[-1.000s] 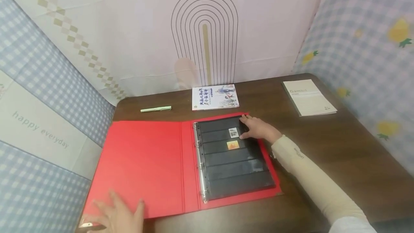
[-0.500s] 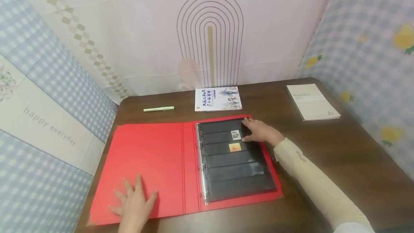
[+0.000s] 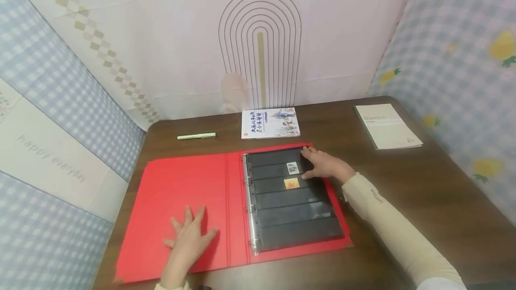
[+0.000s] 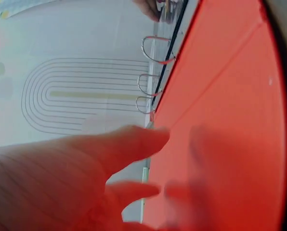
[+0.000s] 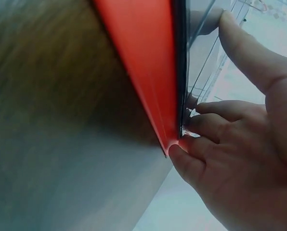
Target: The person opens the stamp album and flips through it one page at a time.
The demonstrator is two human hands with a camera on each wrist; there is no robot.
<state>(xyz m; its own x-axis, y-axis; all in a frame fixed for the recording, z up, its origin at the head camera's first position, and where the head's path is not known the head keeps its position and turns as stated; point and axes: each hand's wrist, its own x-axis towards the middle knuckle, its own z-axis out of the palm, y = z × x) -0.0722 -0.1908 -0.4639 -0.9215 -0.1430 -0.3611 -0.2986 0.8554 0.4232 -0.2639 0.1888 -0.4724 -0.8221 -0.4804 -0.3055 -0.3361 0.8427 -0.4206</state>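
Note:
A red ring binder (image 3: pixel 181 178) lies spread flat on the table, with metal rings (image 3: pixel 251 208) along its spine. On its right side are black stamp stock pages (image 3: pixel 298 214) with clear strips. They hold a black-and-white stamp (image 3: pixel 292 168) and, just below, a yellow-orange stamp (image 3: pixel 292 183). My left hand (image 3: pixel 189 240) is over the bare left cover, fingers spread, holding nothing; whether its fingertips touch the cover is unclear. My right hand (image 3: pixel 324 164) rests on the upper right corner of the pages, fingers extended; the right wrist view shows its fingertips at the page edge.
Behind the binder lie a light green pen (image 3: pixel 196 136) and a white picture book (image 3: pixel 271 123). A pale notebook (image 3: pixel 388 126) is at the back right of the brown wooden table (image 3: pixel 427 200). Fabric-covered walls (image 3: pixel 181 44) stand at the back and sides.
My left hand has moved right and forward from the cover's near-left corner toward its middle, uncovering that corner. My right hand stays at the page corner. The view has shifted slightly.

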